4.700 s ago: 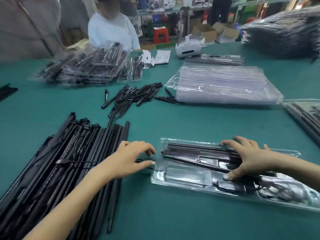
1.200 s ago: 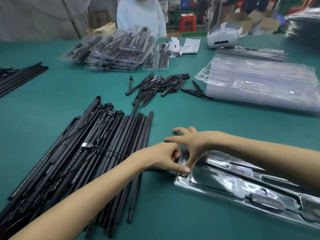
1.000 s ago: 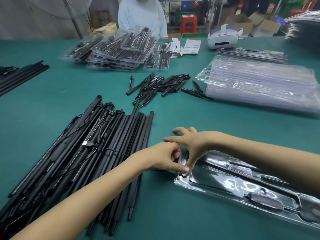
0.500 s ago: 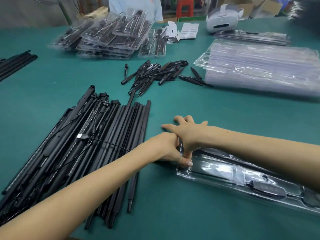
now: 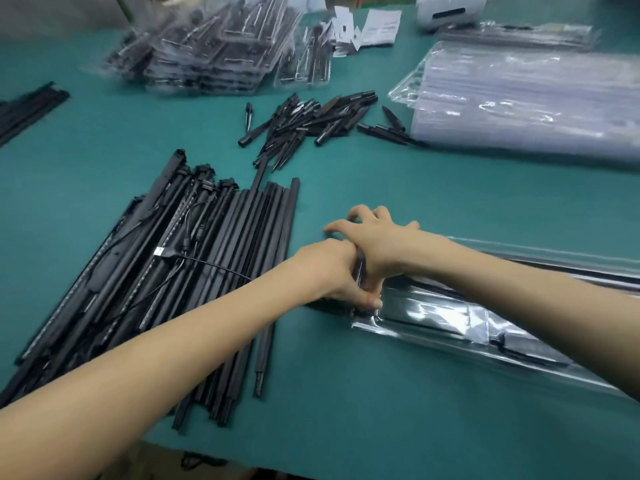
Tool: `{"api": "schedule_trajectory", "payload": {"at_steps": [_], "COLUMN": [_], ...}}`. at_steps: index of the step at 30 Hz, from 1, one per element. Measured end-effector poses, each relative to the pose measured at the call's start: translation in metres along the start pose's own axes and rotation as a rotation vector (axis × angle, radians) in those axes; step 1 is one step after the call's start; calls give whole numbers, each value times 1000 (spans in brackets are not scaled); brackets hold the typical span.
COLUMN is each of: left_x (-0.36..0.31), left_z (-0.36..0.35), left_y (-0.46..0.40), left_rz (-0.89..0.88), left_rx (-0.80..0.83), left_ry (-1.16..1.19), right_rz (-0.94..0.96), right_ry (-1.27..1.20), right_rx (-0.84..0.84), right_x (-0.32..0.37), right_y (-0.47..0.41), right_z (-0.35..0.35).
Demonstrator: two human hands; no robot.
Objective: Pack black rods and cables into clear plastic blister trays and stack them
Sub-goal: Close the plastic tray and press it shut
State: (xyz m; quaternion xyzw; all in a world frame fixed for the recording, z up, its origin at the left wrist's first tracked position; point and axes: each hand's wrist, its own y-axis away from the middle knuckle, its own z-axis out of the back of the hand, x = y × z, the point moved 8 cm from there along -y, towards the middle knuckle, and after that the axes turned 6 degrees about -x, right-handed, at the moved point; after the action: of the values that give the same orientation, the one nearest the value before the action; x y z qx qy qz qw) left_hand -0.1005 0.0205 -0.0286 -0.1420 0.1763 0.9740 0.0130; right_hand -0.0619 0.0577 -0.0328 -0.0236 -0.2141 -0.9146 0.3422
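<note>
From my remote seat I see both hands meeting at the near left end of the blister tray (image 5: pixel 450 317), which lies across the green table (image 5: pixel 398 202) from centre out toward 4 o'clock. The left hand (image 5: pixel 332 271) has its fingers curled down onto that end, its thumb (image 5: pixel 372 302) pressed on the tray's corner edge; I read it as gripping the tray. The right hand (image 5: pixel 377 244) crosses over it from 3 o'clock, thumb tucked down against the same end and its other fingers spread and arched above the table (whether they touch the cloth I cannot tell). Dark long parts show through the tray's clear plastic.

At 9 o'clock lies the pile of long black rods (image 5: pixel 194 271), with a thin cable (image 5: pixel 214 268) looped across it, running toward the left wrist. At 12 o'clock sits a scatter of short black pieces (image 5: pixel 311 123). At 2 o'clock is a stack of empty clear trays (image 5: pixel 526 98), and at 11 o'clock a heap of filled packs (image 5: pixel 214 50), blurred.
</note>
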Motion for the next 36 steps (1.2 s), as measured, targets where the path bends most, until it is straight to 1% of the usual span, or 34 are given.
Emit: {"api": "schedule_trajectory", "payload": {"at_steps": [2, 4, 7, 10, 11, 13, 15, 16, 18, 19, 23, 26, 30, 32, 33, 36], "left_x": [1, 2, 3, 6, 6, 4, 4, 4, 4, 3, 1, 1, 2, 2, 2, 2], "left_z": [6, 0, -4, -1, -2, -6, -9, -9, -15, -17, -18, -16, -13, -14, -15, -19], "left_y": [7, 14, 26, 30, 30, 31, 32, 32, 32, 34, 36, 39, 41, 39, 39, 41], "left_rz": [35, 61, 84, 68, 71, 100, 141, 164, 200, 200, 187, 205, 214, 219, 224, 231], "left_rx": [-53, -80, -86, -40, -3, 92, 129, 118, 98, 96, 16, -27, -56, -67, -69, -40], "left_ry": [-126, -142, 46, 241, 335, 602, 777, 812, 796, 783, 877, 890, 850, 820, 806, 843], "right_rz": [-28, -63, -98, -81, -68, -35, 28, 68, 114, 123, 155, 191, 193, 269, 309, 377], "right_ry": [-21, -34, -54, -81, -94, -121, -201, -294, -510, -574, -636, -581, -343, -240, -183, 55], "right_rx": [0, -31, -88, -77, -62, -30, -1, 10, 27, 24, -71, -112, -196, -235, -224, -83], "right_x": [-9, -19, -29, -30, -30, -31, -30, -29, -26, -27, -33, -29, -29, -19, -13, -3], "right_y": [3, 6, 11, 11, 12, 14, 19, 22, 28, 30, 31, 30, 32, 37, 38, 33], "right_z": [2, 3, 2, 6, 8, 14, 15, 15, 15, 15, 15, 15, 18, 20, 20, 16]}}
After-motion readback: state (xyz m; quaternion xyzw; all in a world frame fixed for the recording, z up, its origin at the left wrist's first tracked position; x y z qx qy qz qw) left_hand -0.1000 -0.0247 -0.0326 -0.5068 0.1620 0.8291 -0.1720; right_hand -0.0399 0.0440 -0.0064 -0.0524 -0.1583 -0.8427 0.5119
